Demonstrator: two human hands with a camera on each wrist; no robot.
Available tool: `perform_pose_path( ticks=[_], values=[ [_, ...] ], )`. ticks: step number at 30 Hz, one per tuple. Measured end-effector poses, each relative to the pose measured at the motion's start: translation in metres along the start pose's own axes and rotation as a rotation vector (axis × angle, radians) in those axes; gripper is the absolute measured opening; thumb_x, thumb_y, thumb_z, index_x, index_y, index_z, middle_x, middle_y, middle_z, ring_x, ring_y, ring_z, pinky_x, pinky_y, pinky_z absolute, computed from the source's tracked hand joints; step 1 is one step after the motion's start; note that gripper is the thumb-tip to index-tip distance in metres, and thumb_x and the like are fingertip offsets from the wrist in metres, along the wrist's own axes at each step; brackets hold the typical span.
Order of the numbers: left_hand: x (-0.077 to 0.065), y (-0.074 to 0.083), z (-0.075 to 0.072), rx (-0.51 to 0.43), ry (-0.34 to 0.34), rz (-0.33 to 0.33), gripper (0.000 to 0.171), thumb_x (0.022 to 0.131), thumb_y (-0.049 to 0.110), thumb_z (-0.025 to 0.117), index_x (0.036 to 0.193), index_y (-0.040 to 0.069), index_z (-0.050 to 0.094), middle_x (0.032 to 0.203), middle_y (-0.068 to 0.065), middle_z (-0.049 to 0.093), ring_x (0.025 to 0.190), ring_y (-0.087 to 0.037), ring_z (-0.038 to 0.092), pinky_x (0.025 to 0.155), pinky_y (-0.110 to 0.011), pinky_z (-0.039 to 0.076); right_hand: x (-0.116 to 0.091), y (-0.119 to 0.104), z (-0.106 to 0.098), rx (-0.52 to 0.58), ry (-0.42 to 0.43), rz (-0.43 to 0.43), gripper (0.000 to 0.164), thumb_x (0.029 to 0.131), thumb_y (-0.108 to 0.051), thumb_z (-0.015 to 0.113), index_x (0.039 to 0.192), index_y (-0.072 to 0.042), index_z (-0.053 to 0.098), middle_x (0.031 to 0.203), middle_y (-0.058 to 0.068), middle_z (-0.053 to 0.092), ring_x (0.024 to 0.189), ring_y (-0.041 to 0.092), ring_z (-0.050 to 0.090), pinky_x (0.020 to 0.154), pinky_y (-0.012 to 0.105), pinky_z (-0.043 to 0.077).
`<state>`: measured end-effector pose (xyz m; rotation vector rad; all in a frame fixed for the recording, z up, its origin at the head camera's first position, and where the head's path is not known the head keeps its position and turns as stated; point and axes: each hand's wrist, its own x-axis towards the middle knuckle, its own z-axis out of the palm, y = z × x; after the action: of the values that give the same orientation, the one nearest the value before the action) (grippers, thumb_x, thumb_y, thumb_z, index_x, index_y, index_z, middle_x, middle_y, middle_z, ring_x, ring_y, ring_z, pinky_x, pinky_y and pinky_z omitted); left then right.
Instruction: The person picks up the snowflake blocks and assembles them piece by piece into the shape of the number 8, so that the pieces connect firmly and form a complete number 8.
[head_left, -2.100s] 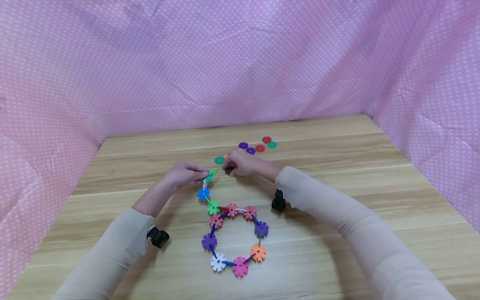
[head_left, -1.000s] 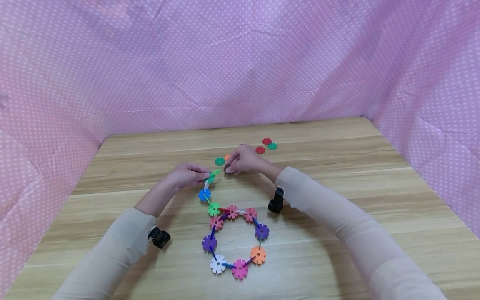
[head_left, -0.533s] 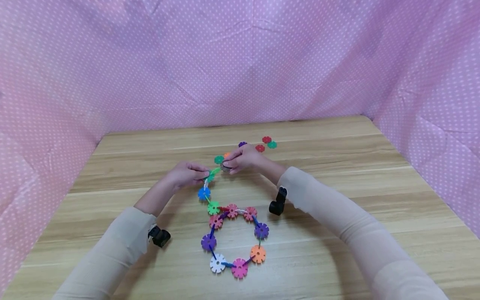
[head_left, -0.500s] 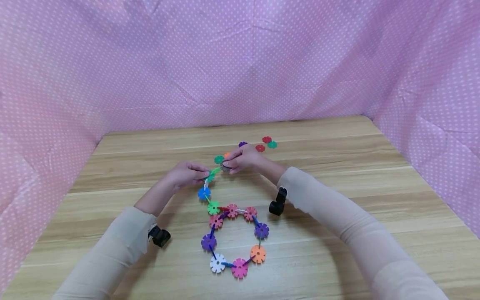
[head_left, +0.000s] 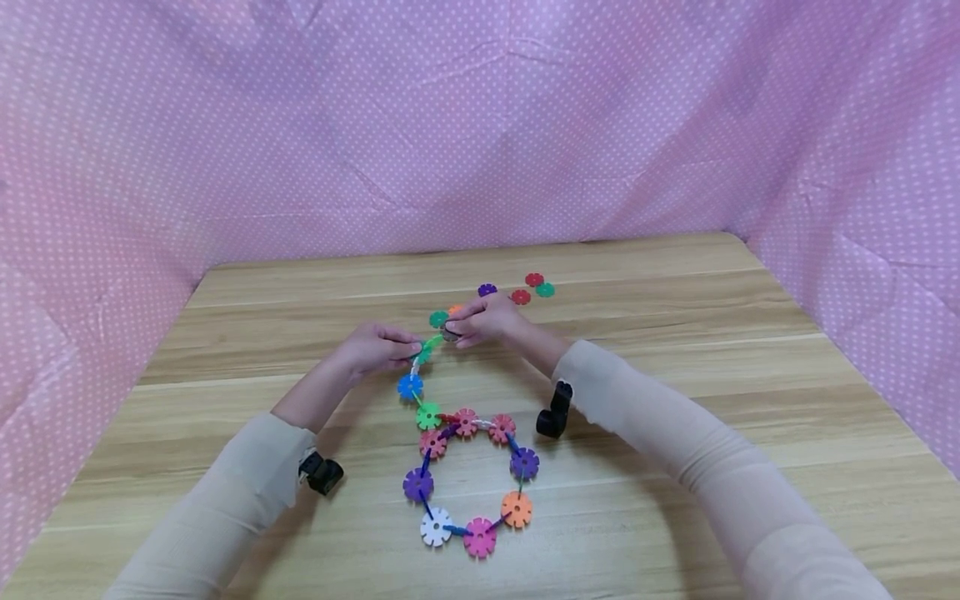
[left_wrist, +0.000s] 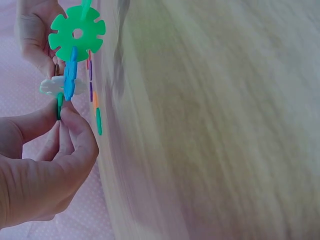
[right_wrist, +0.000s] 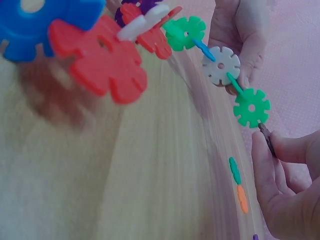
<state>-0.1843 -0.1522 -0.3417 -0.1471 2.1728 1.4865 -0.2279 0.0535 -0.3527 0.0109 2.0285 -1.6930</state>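
A chain of slotted plastic snowflake discs lies on the table, with a closed ring near me, including a pink disc (head_left: pixel 480 537). From the ring a tail runs away through a blue disc (head_left: pixel 410 387). My left hand (head_left: pixel 375 347) pinches a green disc (left_wrist: pixel 60 106) of this tail between thumb and fingers. Beyond it, a light green disc (right_wrist: pixel 251 108) forms the tail's far end. My right hand (head_left: pixel 487 319) pinches a brown disc (right_wrist: pixel 267 139) edge-on, its rim right at a slot of the light green disc. Fingers cover much of the brown disc.
Loose discs lie behind my hands: a teal disc (head_left: pixel 438 319), an orange disc (head_left: pixel 454 310), a purple disc (head_left: pixel 487 290), a red disc (head_left: pixel 521 297) and others. A pink dotted cloth (head_left: pixel 480 167) hangs around the wooden table (head_left: pixel 675 333).
My right hand has turned the brown disc and brought it left, from a gap away up to the light green disc. My left hand has hardly moved and keeps its pinch.
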Motion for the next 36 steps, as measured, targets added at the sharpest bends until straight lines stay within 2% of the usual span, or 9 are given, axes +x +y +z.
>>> perform_pose_path(
  ticks=[6, 12, 15, 17, 21, 23, 26, 29, 36],
  values=[
    [-0.001, 0.002, 0.003, 0.017, 0.036, -0.01, 0.035, 0.095, 0.011, 0.06, 0.125, -0.007, 0.058, 0.098, 0.0, 0.064, 0.08, -0.004, 0.059, 0.076, -0.017, 0.054, 0.0, 0.002, 0.006, 0.11, 0.026, 0.041, 0.026, 0.083, -0.002, 0.073, 0.108, 0.003, 0.07, 0.106, 0.021, 0.072, 0.066, 0.014, 0.071, 0.073, 0.03, 0.061],
    [-0.002, 0.005, 0.005, 0.055, 0.082, -0.018, 0.036, 0.095, 0.012, 0.06, 0.126, -0.007, 0.058, 0.104, -0.005, 0.066, 0.077, -0.004, 0.057, 0.075, -0.019, 0.054, 0.0, 0.002, 0.011, 0.228, 0.053, 0.095, 0.03, 0.081, 0.003, 0.072, 0.11, 0.003, 0.067, 0.108, 0.02, 0.071, 0.065, 0.015, 0.07, 0.069, 0.028, 0.061],
    [0.0, 0.003, 0.008, 0.039, 0.109, -0.029, 0.036, 0.094, 0.009, 0.061, 0.125, -0.008, 0.059, 0.105, -0.007, 0.066, 0.075, -0.003, 0.056, 0.07, -0.017, 0.053, -0.001, 0.0, 0.013, 0.211, 0.07, 0.094, 0.03, 0.08, 0.003, 0.072, 0.11, 0.003, 0.068, 0.108, 0.02, 0.071, 0.064, 0.014, 0.07, 0.068, 0.028, 0.061],
    [0.001, 0.001, 0.009, 0.038, 0.117, -0.032, 0.035, 0.093, 0.008, 0.061, 0.124, -0.008, 0.059, 0.112, -0.012, 0.067, 0.074, -0.003, 0.055, 0.068, -0.016, 0.052, -0.001, -0.001, 0.014, 0.174, 0.072, 0.088, 0.03, 0.08, 0.003, 0.073, 0.109, 0.003, 0.068, 0.109, 0.022, 0.07, 0.062, 0.014, 0.069, 0.067, 0.027, 0.061],
    [0.004, -0.003, 0.011, 0.026, 0.114, -0.063, 0.034, 0.093, 0.008, 0.062, 0.123, -0.007, 0.06, 0.11, -0.009, 0.068, 0.077, -0.004, 0.054, 0.067, -0.016, 0.049, -0.002, -0.003, 0.017, 0.055, 0.083, 0.087, 0.029, 0.078, 0.001, 0.075, 0.106, 0.002, 0.069, 0.111, 0.024, 0.069, 0.058, 0.013, 0.066, 0.064, 0.026, 0.06],
    [0.004, -0.005, 0.011, 0.014, 0.119, -0.079, 0.033, 0.092, 0.008, 0.062, 0.123, -0.006, 0.061, 0.101, -0.003, 0.068, 0.077, -0.004, 0.053, 0.067, -0.016, 0.049, -0.003, -0.004, 0.018, 0.002, 0.096, 0.092, 0.027, 0.078, 0.0, 0.076, 0.104, 0.001, 0.07, 0.111, 0.023, 0.069, 0.058, 0.013, 0.065, 0.064, 0.025, 0.06],
    [0.004, -0.004, 0.012, -0.002, 0.138, -0.097, 0.032, 0.092, 0.009, 0.063, 0.121, -0.005, 0.062, 0.094, 0.002, 0.064, 0.076, -0.004, 0.052, 0.066, -0.016, 0.048, -0.002, -0.004, 0.02, -0.017, 0.111, 0.098, 0.025, 0.079, -0.002, 0.076, 0.103, 0.001, 0.07, 0.11, 0.022, 0.069, 0.057, 0.012, 0.065, 0.064, 0.026, 0.06],
    [0.003, -0.004, 0.013, -0.013, 0.156, -0.101, 0.031, 0.092, 0.009, 0.063, 0.119, -0.005, 0.063, 0.091, 0.003, 0.063, 0.074, -0.005, 0.051, 0.064, -0.016, 0.047, -0.001, -0.001, 0.021, 0.007, 0.11, 0.115, 0.028, 0.08, -0.001, 0.074, 0.107, 0.002, 0.066, 0.111, 0.023, 0.068, 0.057, 0.012, 0.065, 0.063, 0.024, 0.06],
    [0.002, -0.004, 0.013, 0.02, 0.177, -0.122, 0.032, 0.092, 0.011, 0.064, 0.121, -0.003, 0.063, 0.096, 0.0, 0.062, 0.069, -0.007, 0.048, 0.062, -0.018, 0.044, 0.001, 0.009, 0.023, 0.184, 0.061, 0.152, 0.033, 0.083, 0.006, 0.069, 0.115, 0.008, 0.063, 0.112, 0.027, 0.067, 0.055, 0.012, 0.065, 0.06, 0.022, 0.06]
  ],
)
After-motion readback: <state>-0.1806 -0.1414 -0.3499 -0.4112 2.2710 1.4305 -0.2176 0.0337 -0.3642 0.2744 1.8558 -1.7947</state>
